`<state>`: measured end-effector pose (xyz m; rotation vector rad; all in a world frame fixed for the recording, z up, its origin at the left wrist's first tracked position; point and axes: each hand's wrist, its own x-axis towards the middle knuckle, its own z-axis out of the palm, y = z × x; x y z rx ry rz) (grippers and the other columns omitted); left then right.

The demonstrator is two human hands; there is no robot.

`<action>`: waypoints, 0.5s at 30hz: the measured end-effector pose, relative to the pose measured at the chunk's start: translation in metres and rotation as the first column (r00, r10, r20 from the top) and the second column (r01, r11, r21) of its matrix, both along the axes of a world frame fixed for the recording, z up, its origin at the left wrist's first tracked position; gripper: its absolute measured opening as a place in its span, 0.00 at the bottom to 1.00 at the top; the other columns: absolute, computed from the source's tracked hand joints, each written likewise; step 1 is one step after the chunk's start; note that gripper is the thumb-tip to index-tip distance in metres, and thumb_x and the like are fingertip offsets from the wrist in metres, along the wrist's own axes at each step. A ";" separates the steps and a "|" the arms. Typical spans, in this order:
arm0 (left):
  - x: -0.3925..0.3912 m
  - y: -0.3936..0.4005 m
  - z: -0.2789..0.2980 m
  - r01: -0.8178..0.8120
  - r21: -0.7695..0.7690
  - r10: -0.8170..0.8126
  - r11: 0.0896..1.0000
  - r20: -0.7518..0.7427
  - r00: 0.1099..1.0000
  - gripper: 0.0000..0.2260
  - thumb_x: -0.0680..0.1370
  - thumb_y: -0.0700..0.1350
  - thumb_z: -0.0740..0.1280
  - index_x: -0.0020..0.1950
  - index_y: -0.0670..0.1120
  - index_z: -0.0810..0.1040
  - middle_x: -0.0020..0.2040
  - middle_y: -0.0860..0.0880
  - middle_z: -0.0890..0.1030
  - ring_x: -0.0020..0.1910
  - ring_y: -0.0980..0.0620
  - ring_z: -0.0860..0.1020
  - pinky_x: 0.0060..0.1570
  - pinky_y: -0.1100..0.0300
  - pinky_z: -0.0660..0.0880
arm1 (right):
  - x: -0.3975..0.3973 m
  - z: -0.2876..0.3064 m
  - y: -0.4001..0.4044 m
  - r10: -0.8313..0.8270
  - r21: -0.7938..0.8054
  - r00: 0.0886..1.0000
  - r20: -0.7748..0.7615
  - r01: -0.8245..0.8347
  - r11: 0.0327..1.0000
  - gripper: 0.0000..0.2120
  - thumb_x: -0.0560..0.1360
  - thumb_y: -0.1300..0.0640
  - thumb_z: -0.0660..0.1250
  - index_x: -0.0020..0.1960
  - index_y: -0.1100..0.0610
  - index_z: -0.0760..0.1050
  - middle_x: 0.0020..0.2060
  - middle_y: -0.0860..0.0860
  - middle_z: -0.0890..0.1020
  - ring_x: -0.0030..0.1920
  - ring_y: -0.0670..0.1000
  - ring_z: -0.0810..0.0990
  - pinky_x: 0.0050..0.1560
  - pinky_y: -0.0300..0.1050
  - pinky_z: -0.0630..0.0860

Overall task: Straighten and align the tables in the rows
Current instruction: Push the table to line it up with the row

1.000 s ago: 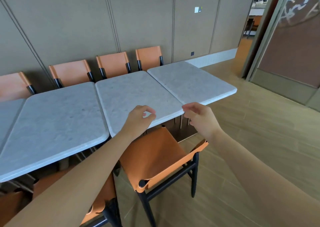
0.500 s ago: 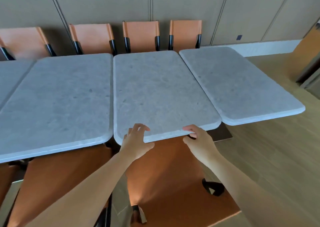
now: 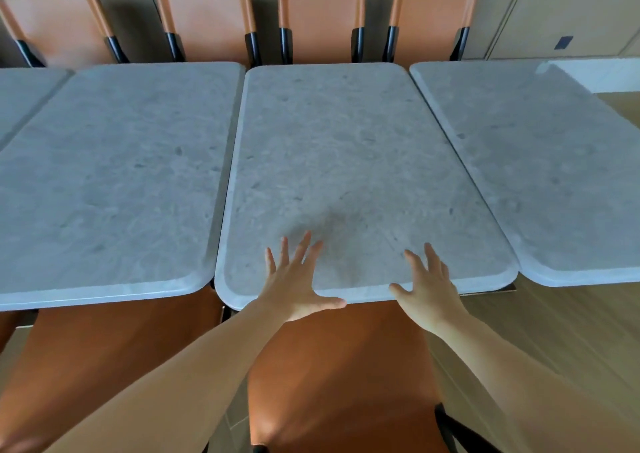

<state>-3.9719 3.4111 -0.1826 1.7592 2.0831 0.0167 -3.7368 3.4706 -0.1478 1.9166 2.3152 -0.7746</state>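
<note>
Marble tops: grey-white stone slabs with rounded corners, standing side by side in one row along a panelled wall.
Middle table point(image 3: 360, 161): directly in front of the person; a narrow gap runs along each long side, to the left table point(image 3: 114, 175) and to the right table point(image 3: 540, 161). Its near edge sits about level with theirs.
Far-left table point(image 3: 20, 96): only a corner shows at the frame's left edge.
Left hand point(image 3: 294, 286): released, fingers straight and spread, lying over the near edge of the middle tabletop, left of centre, thumb along the rim.
Right hand point(image 3: 429, 290): released too, fingers spread, over the same near edge, right of centre.
Contact: whether the palms press the stone or hang just above it cannot be told.
Wall-side chairs point(image 3: 320, 24): orange backs on black frames, lined up behind the far edges.
Near chair point(image 3: 343, 383): orange seat tucked under the middle table's near edge, below both forearms.
Floor point(image 3: 568, 321): pale wood planks, at the right.
</note>
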 end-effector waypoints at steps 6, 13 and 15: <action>-0.008 0.030 -0.024 -0.118 0.081 0.128 0.990 -0.130 0.983 0.34 0.80 0.70 0.48 0.82 0.58 0.44 0.82 0.53 0.36 0.78 0.36 0.30 0.73 0.29 0.34 | 0.007 -0.037 0.053 0.080 0.197 0.979 0.187 -0.118 0.973 0.35 0.81 0.38 0.58 0.82 0.51 0.50 0.81 0.58 0.42 0.81 0.59 0.44 0.79 0.61 0.47; -0.010 0.031 -0.035 -0.143 0.104 0.162 0.984 -0.205 0.965 0.33 0.79 0.71 0.46 0.81 0.63 0.42 0.82 0.54 0.37 0.79 0.39 0.30 0.72 0.29 0.35 | 0.018 -0.072 0.085 0.057 0.311 0.988 0.140 -0.099 0.945 0.39 0.74 0.33 0.41 0.81 0.50 0.54 0.82 0.54 0.53 0.81 0.55 0.50 0.78 0.61 0.47; -0.009 0.031 -0.034 -0.150 0.109 0.169 0.983 -0.199 0.965 0.32 0.79 0.71 0.46 0.81 0.64 0.41 0.82 0.55 0.37 0.79 0.40 0.31 0.72 0.29 0.35 | 0.020 -0.075 0.086 0.066 0.330 0.987 0.147 -0.111 0.937 0.42 0.71 0.32 0.39 0.81 0.49 0.54 0.82 0.53 0.54 0.81 0.54 0.50 0.78 0.60 0.47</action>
